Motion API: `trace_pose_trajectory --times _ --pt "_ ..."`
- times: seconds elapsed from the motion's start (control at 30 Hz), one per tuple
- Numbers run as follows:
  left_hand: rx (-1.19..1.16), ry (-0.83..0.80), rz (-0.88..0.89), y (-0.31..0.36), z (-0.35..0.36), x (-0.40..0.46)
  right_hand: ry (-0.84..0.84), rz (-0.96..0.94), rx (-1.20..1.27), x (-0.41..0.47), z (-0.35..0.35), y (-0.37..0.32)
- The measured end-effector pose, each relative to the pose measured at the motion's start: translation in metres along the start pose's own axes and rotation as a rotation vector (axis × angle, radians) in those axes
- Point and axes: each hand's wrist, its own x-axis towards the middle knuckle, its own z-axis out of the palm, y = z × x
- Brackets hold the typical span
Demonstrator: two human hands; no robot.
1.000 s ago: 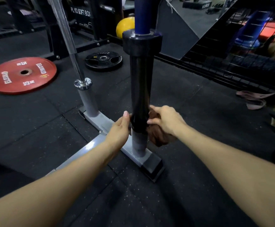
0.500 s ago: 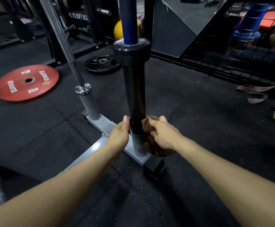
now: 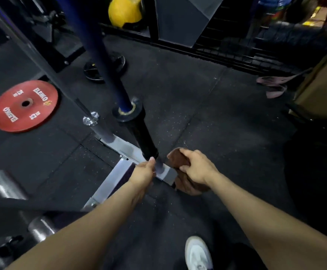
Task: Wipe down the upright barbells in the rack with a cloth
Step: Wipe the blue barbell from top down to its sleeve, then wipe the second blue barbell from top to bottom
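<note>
left hand fingers straight, touching black barbell sleeve low by rack base. right hand gripping bunched brown cloth just beside. likely heavy, stiff, slick; steady low.

It is dim where I am. The floor is dark, and the far corners go almost black. Light from above falls on my arms, so they look bright. The metal rack base shines pale, and a small glint sits on the silver bar's collar. The yellow ball far off is blurry. The red plate on the left is a bit smeared. Straight bars bend near the edges.
</note>
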Motion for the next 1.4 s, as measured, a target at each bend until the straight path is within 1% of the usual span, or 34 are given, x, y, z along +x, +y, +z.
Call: trace_pose_trajectory --times 0.1,0.17,0.3,0.37,0.47,0.63,0.77,0.87,0.93,1.07,1.23,1.4 --pt "-0.018 -0.079 -0.071 0.042 0.011 -0.039 -0.011 0.065 0.038 -0.038 -0.051 -0.007" --pt "-0.014 -0.134 -0.088 0.079 0.016 -0.067 -0.011 0.098 0.06 -0.064 -0.09 -0.016" --pt "0.027 -0.214 0.0 0.173 0.023 -0.113 0.035 0.141 0.083 -0.108 -0.184 -0.042" --pt "0.001 -0.226 0.002 0.225 0.026 -0.132 0.061 0.151 0.091 -0.124 -0.23 -0.057" --pt "0.027 -0.243 0.044 0.295 0.029 -0.159 0.103 0.16 0.087 -0.138 -0.293 -0.082" --pt "0.021 -0.288 0.161 0.382 0.016 -0.187 0.194 0.149 0.122 -0.147 -0.372 -0.129" --pt "0.076 -0.255 0.237 0.437 -0.011 -0.193 0.257 0.09 0.179 -0.152 -0.414 -0.168" --pt "0.116 -0.244 0.284 0.473 -0.025 -0.195 0.275 0.028 0.169 -0.152 -0.444 -0.194" --pt "0.107 -0.235 0.308 0.498 -0.031 -0.197 0.281 -0.015 0.152 -0.149 -0.468 -0.21" --pt "0.044 -0.211 0.298 0.54 -0.035 -0.189 0.296 -0.094 0.137 -0.128 -0.516 -0.233" --pt "-0.056 -0.094 0.307 0.596 -0.034 -0.152 0.258 -0.218 0.072 -0.069 -0.585 -0.256" --pt "-0.197 0.08 0.283 0.654 -0.044 -0.112 0.175 -0.348 -0.038 0.002 -0.662 -0.289"
